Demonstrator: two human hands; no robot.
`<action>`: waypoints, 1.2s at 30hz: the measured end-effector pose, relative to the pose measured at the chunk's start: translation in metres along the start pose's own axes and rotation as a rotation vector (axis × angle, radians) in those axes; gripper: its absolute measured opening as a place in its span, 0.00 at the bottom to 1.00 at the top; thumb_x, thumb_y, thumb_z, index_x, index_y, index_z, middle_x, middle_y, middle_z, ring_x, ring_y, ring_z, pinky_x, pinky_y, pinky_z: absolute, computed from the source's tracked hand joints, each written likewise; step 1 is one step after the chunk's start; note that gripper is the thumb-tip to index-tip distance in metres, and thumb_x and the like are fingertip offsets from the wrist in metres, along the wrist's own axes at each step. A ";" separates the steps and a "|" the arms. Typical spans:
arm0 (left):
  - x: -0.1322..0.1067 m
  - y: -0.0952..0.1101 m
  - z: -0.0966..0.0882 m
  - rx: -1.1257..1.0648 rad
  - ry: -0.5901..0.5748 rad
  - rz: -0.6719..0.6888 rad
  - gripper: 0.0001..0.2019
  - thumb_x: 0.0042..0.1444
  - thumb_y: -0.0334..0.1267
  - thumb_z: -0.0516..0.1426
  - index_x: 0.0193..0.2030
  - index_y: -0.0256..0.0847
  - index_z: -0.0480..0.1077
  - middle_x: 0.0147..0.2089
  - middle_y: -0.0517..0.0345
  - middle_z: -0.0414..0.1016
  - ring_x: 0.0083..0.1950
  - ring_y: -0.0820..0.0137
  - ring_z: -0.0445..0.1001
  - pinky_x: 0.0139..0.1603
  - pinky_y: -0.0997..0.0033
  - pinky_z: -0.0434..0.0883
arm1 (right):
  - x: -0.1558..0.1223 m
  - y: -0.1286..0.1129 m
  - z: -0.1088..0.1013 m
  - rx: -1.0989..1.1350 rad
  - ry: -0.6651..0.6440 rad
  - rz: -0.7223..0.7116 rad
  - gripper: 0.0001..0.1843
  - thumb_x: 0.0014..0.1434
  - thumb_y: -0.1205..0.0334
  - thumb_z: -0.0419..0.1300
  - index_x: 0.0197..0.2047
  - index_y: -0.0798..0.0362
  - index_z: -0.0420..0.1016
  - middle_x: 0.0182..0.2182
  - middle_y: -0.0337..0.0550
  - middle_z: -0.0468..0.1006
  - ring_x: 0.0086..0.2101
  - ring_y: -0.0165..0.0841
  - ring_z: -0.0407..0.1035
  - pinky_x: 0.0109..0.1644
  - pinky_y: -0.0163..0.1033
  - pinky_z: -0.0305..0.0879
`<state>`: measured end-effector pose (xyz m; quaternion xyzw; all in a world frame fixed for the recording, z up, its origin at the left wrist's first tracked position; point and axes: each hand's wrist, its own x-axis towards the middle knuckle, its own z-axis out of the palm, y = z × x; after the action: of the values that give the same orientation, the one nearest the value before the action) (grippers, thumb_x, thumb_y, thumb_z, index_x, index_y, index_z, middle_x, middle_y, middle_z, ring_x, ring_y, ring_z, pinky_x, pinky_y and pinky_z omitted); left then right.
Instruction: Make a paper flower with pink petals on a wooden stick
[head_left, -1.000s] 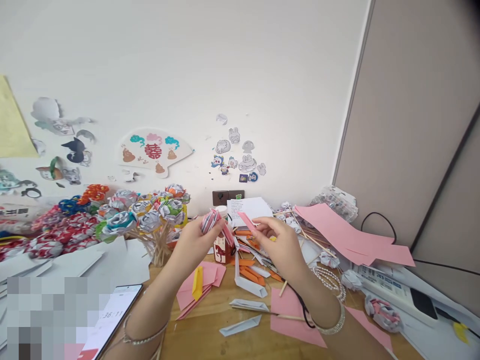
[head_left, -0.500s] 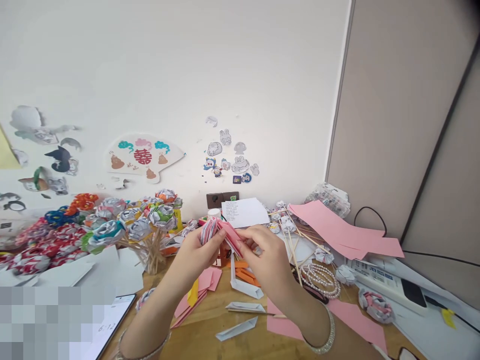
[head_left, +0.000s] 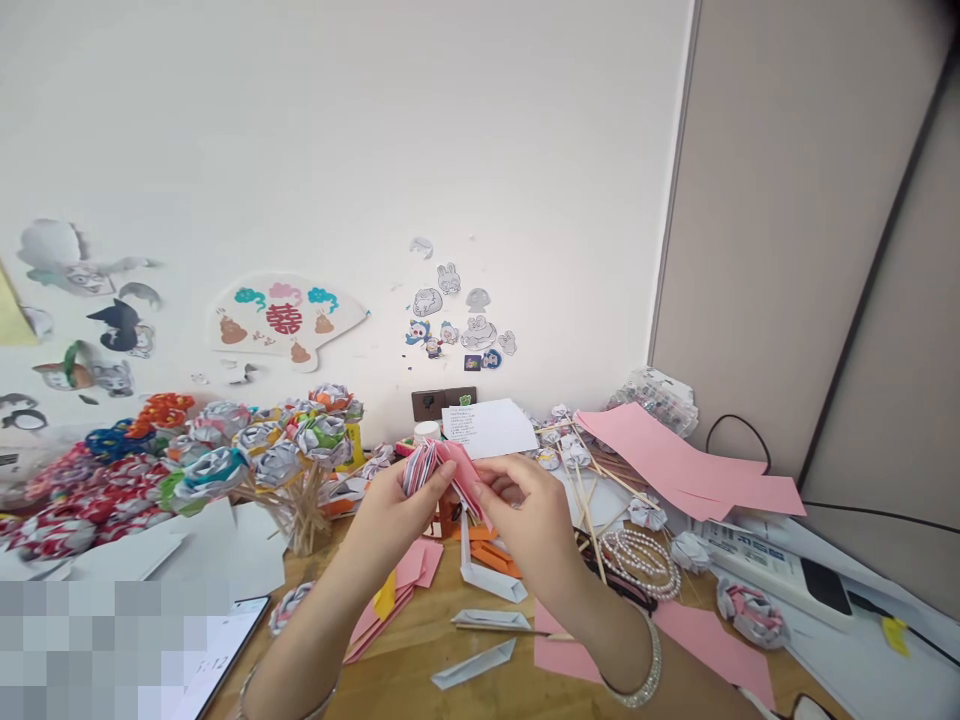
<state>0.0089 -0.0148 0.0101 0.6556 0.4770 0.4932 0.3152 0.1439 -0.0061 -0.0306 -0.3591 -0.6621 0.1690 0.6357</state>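
Note:
Both hands hold a bundle of folded pink and white paper strips [head_left: 457, 470] above the middle of the table. My left hand [head_left: 409, 505] is closed round its striped left end, with the thumb pressed on top. At the bundle's right edge, my right hand [head_left: 529, 500] pinches a pink strip between thumb and fingers; some of its fingertips are hidden. Below the hands lie folded white paper strips [head_left: 491, 582] and orange folded strips [head_left: 495, 558]. Pink folded papers [head_left: 390, 615] rest under my left forearm.
Paper flowers on sticks [head_left: 274, 440] stand at the left. A phone [head_left: 225, 660] lies at the front left. Pink sheets [head_left: 675, 455], a bead string [head_left: 641, 562] and a white power strip [head_left: 772, 570] are on the right. A written sheet [head_left: 491, 427] leans near the wall.
The pink strip at the bundle's right side looks slightly more spread, with a pink end now hanging lower by my right fingers. Both hands keep their hold; the view has shifted slightly.

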 end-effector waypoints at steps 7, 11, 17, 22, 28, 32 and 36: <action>0.002 -0.005 0.002 0.048 0.015 0.052 0.16 0.49 0.50 0.54 0.21 0.41 0.58 0.16 0.71 0.51 0.18 0.78 0.50 0.17 0.78 0.50 | -0.001 0.004 0.001 -0.127 0.018 -0.230 0.08 0.56 0.71 0.57 0.36 0.55 0.77 0.30 0.45 0.75 0.30 0.32 0.69 0.33 0.35 0.67; 0.003 -0.007 0.007 0.090 0.035 0.089 0.17 0.50 0.48 0.54 0.19 0.41 0.57 0.18 0.68 0.53 0.21 0.77 0.51 0.19 0.78 0.52 | -0.004 0.006 0.002 -0.164 0.052 -0.304 0.09 0.57 0.72 0.55 0.37 0.55 0.75 0.30 0.45 0.75 0.31 0.33 0.69 0.35 0.36 0.67; 0.003 -0.009 0.009 0.079 0.046 0.093 0.16 0.50 0.48 0.53 0.20 0.41 0.58 0.18 0.68 0.54 0.21 0.77 0.52 0.20 0.77 0.53 | -0.007 0.006 0.004 -0.246 0.039 -0.380 0.12 0.59 0.72 0.51 0.38 0.54 0.75 0.32 0.46 0.74 0.34 0.34 0.68 0.37 0.39 0.67; 0.004 -0.012 0.006 0.027 0.061 0.083 0.16 0.51 0.49 0.53 0.20 0.42 0.57 0.16 0.71 0.52 0.18 0.78 0.50 0.18 0.77 0.51 | -0.003 0.005 0.003 -0.106 -0.025 -0.310 0.13 0.58 0.71 0.52 0.39 0.51 0.76 0.33 0.45 0.73 0.35 0.33 0.68 0.38 0.38 0.66; 0.002 -0.008 0.007 -0.007 0.055 0.061 0.18 0.50 0.50 0.52 0.19 0.43 0.53 0.14 0.71 0.51 0.17 0.78 0.49 0.17 0.78 0.50 | 0.005 0.007 -0.001 0.093 -0.110 -0.057 0.08 0.54 0.67 0.58 0.37 0.50 0.76 0.32 0.40 0.72 0.31 0.29 0.67 0.32 0.33 0.65; 0.000 -0.001 0.000 0.016 0.077 0.038 0.19 0.51 0.52 0.52 0.18 0.43 0.54 0.14 0.71 0.51 0.17 0.78 0.49 0.17 0.78 0.50 | 0.011 0.013 -0.004 0.113 -0.132 0.016 0.07 0.56 0.62 0.57 0.37 0.53 0.73 0.33 0.41 0.74 0.30 0.29 0.67 0.33 0.33 0.65; -0.001 0.002 -0.014 0.077 0.212 0.050 0.19 0.51 0.51 0.54 0.18 0.43 0.54 0.14 0.70 0.52 0.17 0.78 0.51 0.17 0.77 0.51 | 0.015 0.040 -0.007 -0.165 -0.302 0.034 0.08 0.59 0.64 0.53 0.35 0.53 0.73 0.30 0.39 0.76 0.29 0.29 0.69 0.31 0.32 0.63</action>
<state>-0.0041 -0.0174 0.0159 0.6232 0.5095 0.5489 0.2252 0.1625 0.0303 -0.0458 -0.3918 -0.7556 0.1768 0.4943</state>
